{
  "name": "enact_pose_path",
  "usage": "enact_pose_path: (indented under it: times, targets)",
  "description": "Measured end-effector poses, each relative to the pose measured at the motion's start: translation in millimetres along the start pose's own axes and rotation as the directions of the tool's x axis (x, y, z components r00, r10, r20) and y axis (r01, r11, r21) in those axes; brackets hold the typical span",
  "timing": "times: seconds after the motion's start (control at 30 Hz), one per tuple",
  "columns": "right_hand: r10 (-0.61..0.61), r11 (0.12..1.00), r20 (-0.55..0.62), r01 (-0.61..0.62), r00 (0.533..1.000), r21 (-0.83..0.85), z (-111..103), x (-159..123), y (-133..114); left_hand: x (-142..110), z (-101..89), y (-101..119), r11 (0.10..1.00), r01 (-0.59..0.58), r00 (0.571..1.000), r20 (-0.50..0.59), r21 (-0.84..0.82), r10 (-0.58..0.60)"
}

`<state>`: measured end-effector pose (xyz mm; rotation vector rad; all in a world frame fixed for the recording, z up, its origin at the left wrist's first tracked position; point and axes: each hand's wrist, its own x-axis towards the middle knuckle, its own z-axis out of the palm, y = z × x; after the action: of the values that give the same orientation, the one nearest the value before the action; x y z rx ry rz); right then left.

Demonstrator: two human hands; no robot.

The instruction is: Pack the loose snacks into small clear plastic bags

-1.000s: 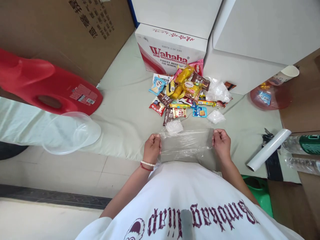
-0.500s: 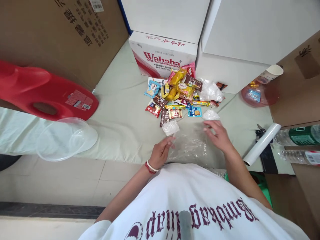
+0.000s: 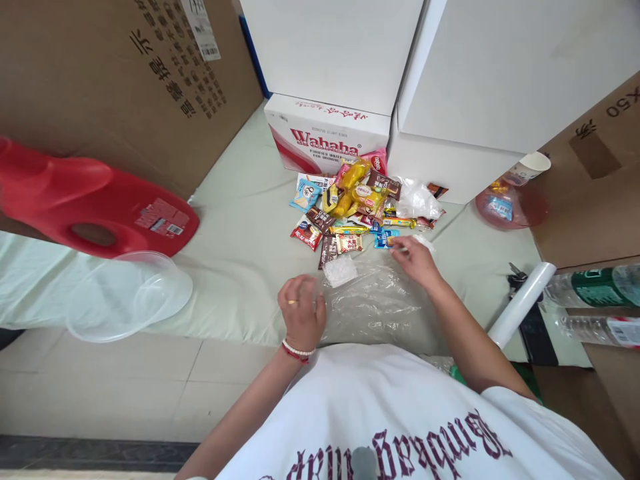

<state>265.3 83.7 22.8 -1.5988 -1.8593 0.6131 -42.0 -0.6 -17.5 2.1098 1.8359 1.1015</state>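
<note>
A clear plastic bag [image 3: 380,307] lies loosely spread at the near edge of the cloth-covered table. Beside its left edge, my left hand [image 3: 303,310] is raised with loosely bent, slightly blurred fingers and nothing visible in them. My right hand [image 3: 415,258] reaches over the bag's far right part. Its fingertips are at the right end of a small blue snack packet [image 3: 385,239]; the packet still lies flat. Behind it rises a pile of wrapped snacks [image 3: 350,200], some yellow, brown and red. A folded clear plastic piece [image 3: 341,271] lies at the bag's far left corner.
A white Wahaba-style water carton [image 3: 327,143] backs the pile. Left are a red jug [image 3: 145,217] and a clear plastic bowl [image 3: 100,300]. Right are a white roll [image 3: 523,303], keys [image 3: 517,273], plastic bottles [image 3: 600,287], and a reddish bowl [image 3: 525,210] with a paper cup [image 3: 530,167].
Both hands have let go of the stretched plastic bag, which now lies on the table. My right hand has moved forward to the blue packet; my left has shifted to the bag's left side.
</note>
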Motion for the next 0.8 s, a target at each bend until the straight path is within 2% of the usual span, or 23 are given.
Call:
enact_pose_path:
  times: [0.03,0.07,0.13,0.2,0.27,0.33,0.4,0.47,0.5,0.57,0.63,0.73,0.8]
  targets:
    - [-0.025,0.998,-0.09,0.019,0.996,-0.064,-3,12,-6,0,-0.1,3,0.991,-0.133,0.988,0.079,0.003,0.133]
    - [-0.068,0.99,-0.165,0.046,0.984,-0.136,-4,27,-13,0,0.4,7,0.969,-0.245,0.953,0.182,-0.017,0.244]
    - [-0.185,0.954,-0.232,0.117,0.955,-0.276,0,60,-25,0,3.2,10,0.933,-0.356,0.859,0.376,-0.05,0.347]
    - [-0.26,0.914,-0.18,0.182,0.949,-0.361,9,93,-32,-2,7.2,11,0.934,-0.358,0.813,0.487,-0.011,0.318]
    - [-0.258,0.894,-0.094,0.201,0.961,-0.4,14,117,-33,-6,10.1,8,0.941,-0.337,0.801,0.539,0.045,0.261]
    - [-0.231,0.888,-0.073,0.18,0.97,-0.423,12,122,-35,-10,10.7,5,0.943,-0.326,0.797,0.557,0.071,0.234]
    - [-0.237,0.893,-0.141,0.159,0.961,-0.42,2,103,-41,-13,10.1,4,0.946,-0.313,0.806,0.55,0.084,0.218]
    - [-0.274,0.911,-0.221,0.179,0.936,-0.372,-8,65,-52,-15,9.7,5,0.949,-0.304,0.816,0.536,0.079,0.217]
    - [-0.289,0.919,-0.22,0.206,0.932,-0.335,-11,42,-57,-15,9.8,5,0.951,-0.301,0.819,0.53,0.072,0.219]
    - [-0.322,0.924,-0.11,0.286,0.94,-0.253,-6,-5,-64,-15,10.9,5,0.956,-0.287,0.826,0.52,0.056,0.218]
    - [-0.335,0.925,0.05,0.339,0.941,-0.169,11,-45,-62,-14,11.9,3,0.965,-0.26,0.836,0.51,0.041,0.204]
    - [-0.305,0.93,0.228,0.34,0.925,-0.136,41,-84,-48,-15,8.3,-3,0.978,-0.204,0.869,0.467,0.035,0.165]
    - [-0.273,0.934,0.266,0.321,0.924,-0.159,49,-102,-38,-19,-0.5,-12,0.976,-0.218,0.882,0.43,0.008,0.193]
